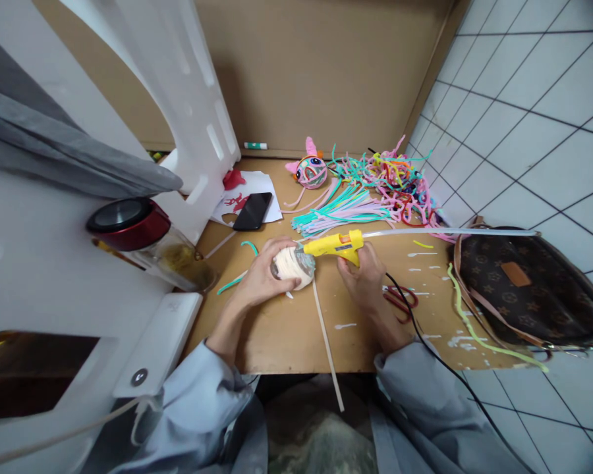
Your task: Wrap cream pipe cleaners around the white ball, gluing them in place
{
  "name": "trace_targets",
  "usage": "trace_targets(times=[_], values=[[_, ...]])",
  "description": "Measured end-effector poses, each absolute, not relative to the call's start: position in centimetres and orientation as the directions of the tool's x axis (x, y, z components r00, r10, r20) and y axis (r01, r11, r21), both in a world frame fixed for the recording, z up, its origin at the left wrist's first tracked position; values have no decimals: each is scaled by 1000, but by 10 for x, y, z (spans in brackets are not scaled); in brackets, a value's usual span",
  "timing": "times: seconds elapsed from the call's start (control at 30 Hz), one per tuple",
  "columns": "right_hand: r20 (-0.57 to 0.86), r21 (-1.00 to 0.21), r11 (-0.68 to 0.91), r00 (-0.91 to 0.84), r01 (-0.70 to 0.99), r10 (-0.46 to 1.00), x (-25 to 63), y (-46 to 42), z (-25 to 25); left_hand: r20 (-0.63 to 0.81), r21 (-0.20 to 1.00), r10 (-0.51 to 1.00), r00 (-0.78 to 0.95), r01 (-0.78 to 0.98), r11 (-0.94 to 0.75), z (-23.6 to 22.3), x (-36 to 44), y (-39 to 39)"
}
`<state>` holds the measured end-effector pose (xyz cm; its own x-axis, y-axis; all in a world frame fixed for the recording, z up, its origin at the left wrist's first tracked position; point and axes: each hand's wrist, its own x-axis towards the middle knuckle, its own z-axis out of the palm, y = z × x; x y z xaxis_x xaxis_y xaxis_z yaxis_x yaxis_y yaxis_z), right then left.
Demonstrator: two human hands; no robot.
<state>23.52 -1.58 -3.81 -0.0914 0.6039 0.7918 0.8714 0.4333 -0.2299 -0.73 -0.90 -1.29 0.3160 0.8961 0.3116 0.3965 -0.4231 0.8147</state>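
Observation:
In my left hand (264,276) is a round ball (295,266) partly wrapped in cream strip, with a greyish patch showing on its right side. A loose cream strip (327,345) hangs from the ball down past the table's front edge. My right hand (366,276) is closed around the handle of a yellow hot glue gun (333,245). Its nozzle points left and meets the ball's upper right, though contact is hard to make out. A long clear glue stick (449,231) sticks out of the gun's back, and a black cord trails from the handle.
Red-handled scissors (401,304) lie by my right wrist. Behind are pipe cleaners (346,209), a decorated ball with pink ears (311,171), a phone (253,211) and paper (269,181). A brown handbag (534,283) sits right; a glass bottle (168,253) leans left.

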Motion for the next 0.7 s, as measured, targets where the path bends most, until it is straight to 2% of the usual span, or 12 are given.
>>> trace_targets(times=[0.13, 0.33, 0.7], values=[[805, -240, 475, -100, 847, 585, 235, -16, -37, 316, 810, 894, 318, 400, -428, -14, -7, -9], [812, -212, 440, -93, 873, 576, 235, -14, -40, 328, 801, 888, 323, 404, -443, -15, -7, -9], [818, -218, 482, -110, 849, 565, 237, -14, -38, 316, 808, 894, 317, 405, -429, -13, -7, -10]])
